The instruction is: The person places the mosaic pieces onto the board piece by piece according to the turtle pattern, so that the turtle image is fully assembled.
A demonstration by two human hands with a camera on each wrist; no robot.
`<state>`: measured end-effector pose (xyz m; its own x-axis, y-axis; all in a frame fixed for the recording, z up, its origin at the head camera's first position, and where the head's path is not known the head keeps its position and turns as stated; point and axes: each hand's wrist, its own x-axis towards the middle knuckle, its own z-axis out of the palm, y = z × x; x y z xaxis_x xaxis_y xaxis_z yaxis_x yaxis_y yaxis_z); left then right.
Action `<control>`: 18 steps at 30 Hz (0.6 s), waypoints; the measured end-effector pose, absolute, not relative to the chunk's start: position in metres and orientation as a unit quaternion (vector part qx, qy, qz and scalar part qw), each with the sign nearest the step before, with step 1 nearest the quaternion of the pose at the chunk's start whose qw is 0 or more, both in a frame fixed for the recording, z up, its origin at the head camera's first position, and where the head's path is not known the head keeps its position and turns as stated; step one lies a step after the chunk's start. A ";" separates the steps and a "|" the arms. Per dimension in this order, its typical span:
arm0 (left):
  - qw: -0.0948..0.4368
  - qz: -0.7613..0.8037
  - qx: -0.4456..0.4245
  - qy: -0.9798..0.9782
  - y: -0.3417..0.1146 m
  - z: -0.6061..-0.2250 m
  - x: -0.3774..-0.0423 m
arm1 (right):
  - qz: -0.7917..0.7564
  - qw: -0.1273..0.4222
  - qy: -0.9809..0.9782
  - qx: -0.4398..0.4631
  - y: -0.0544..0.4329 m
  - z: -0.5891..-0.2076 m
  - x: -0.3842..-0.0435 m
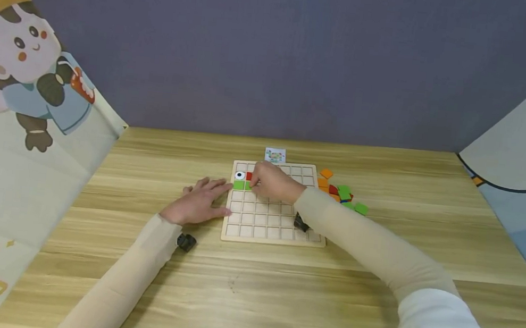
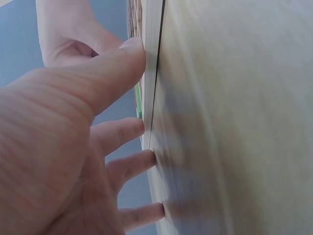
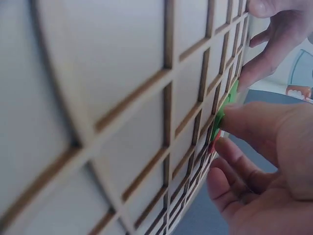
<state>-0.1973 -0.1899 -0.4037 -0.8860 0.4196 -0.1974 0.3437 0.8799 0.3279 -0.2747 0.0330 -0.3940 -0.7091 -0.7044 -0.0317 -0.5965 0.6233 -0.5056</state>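
A wooden grid board (image 1: 258,233) lies on the table. In its left columns sit a white tile with an eye dot (image 1: 240,175), a red tile (image 1: 249,176) and a green tile (image 1: 238,185). My right hand (image 1: 270,182) bends over the board, thumb and index fingertips at a second green tile (image 1: 248,186), which they pinch. The right wrist view shows that thumb against the green pieces (image 3: 221,111), the index tip close by the red. With spread fingers, my left hand (image 1: 201,203) rests at the board's left edge; its thumb (image 2: 132,54) touches the rim.
Right of the board lies a loose pile of orange, red and green tiles (image 1: 344,192), partly overlapping. A small printed picture card (image 1: 275,155) lies just behind the board's back edge. A dark wall (image 1: 298,61) rises behind the wooden table (image 1: 249,296).
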 end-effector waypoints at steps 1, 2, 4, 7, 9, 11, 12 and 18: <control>0.132 0.143 0.199 0.960 -0.190 -0.403 -0.197 | -0.231 0.114 0.893 -0.369 0.036 -0.394 -0.274; 0.133 0.143 0.198 0.961 -0.189 -0.403 -0.197 | -0.226 0.114 0.892 -0.375 0.039 -0.393 -0.273; 0.135 0.143 0.198 0.960 -0.188 -0.403 -0.197 | -0.226 0.120 0.890 -0.377 0.048 -0.393 -0.271; 0.139 0.146 0.197 0.959 -0.187 -0.401 -0.197 | -0.247 0.117 0.888 -0.370 0.068 -0.390 -0.270; 0.141 0.149 0.198 0.959 -0.187 -0.400 -0.197 | -0.268 0.115 0.888 -0.355 0.084 -0.386 -0.272; 0.141 0.150 0.197 0.958 -0.188 -0.400 -0.197 | -0.279 0.113 0.894 -0.333 0.103 -0.381 -0.274; 0.141 0.150 0.197 0.959 -0.188 -0.399 -0.197 | -0.280 0.114 0.897 -0.322 0.112 -0.379 -0.275; 0.140 0.150 0.196 0.959 -0.191 -0.402 -0.196 | -0.267 0.112 0.921 -0.261 0.176 -0.374 -0.272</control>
